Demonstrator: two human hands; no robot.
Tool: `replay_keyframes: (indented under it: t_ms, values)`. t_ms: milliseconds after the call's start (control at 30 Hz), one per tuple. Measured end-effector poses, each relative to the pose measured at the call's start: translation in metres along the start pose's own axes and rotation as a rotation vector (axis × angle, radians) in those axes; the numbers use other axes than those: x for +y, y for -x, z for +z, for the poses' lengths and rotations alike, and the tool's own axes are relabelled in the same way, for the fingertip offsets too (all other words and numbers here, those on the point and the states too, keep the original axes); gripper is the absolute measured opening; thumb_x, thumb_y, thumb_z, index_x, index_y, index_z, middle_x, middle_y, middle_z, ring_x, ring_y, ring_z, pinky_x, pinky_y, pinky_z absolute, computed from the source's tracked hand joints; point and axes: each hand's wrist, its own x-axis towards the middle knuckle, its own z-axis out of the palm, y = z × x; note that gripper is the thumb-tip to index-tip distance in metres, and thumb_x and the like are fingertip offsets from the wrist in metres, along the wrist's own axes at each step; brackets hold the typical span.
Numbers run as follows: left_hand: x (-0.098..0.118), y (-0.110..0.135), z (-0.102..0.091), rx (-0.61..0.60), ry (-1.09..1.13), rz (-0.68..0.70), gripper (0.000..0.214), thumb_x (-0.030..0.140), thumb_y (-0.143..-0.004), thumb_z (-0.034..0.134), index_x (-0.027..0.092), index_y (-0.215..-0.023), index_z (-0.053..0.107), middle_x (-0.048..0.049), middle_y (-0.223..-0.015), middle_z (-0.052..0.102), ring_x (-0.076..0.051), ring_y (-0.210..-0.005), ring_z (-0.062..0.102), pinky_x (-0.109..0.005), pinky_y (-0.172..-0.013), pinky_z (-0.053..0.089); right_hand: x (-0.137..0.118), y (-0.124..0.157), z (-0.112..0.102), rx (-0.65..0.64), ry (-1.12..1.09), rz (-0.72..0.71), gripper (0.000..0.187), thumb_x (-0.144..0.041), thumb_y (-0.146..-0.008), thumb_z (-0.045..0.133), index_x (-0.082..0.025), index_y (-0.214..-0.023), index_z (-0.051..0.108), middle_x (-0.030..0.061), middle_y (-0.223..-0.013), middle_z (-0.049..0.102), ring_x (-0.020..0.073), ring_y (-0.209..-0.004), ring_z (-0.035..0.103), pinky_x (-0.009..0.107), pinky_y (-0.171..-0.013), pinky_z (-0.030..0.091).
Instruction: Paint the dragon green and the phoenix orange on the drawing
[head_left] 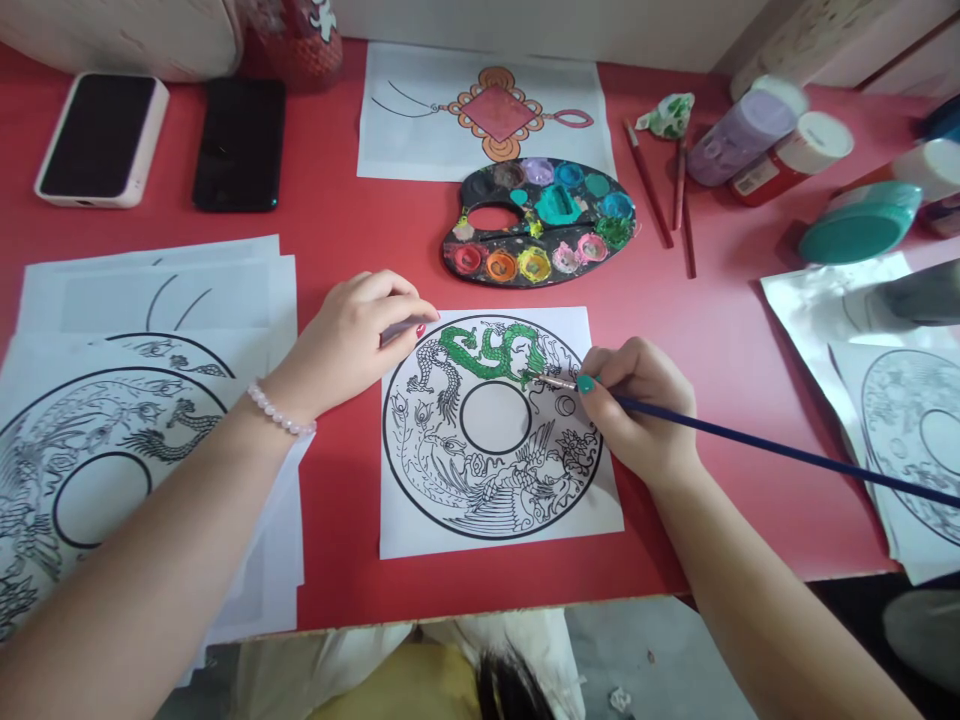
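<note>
A white sheet with a round dragon-and-phoenix line drawing lies in the middle of the red table. The dragon at its top is painted green. My right hand is closed on a long blue paintbrush, its tip touching the green dragon's right end. My left hand, with a pink bead bracelet at the wrist, rests curled on the sheet's upper left corner and holds it down.
A black palette with several paint wells lies above the sheet. Behind it is a partly coloured knot drawing. Two phones sit far left. Printed sheets lie stacked left, more at right. Paint bottles and spare brushes lie far right.
</note>
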Motion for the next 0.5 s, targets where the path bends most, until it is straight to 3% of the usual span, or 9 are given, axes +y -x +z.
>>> replay_keyframes:
  t_ms: [500]
  values:
    - [-0.0003,-0.0001,0.0007,0.002,0.005,-0.002,0.019,0.022,-0.090,0.051,0.021,-0.099,0.067,-0.0029,-0.095,0.059,-0.017,-0.087,0.055,-0.031,-0.078,0.045,-0.0002,0.0007,-0.0003,-0.032,0.004,-0.041,0.027,-0.004,-0.076,0.054,-0.023,-0.068,0.036,-0.0035,-0.060,0.045,0.0103,-0.052,0.041,0.027,-0.046,0.030]
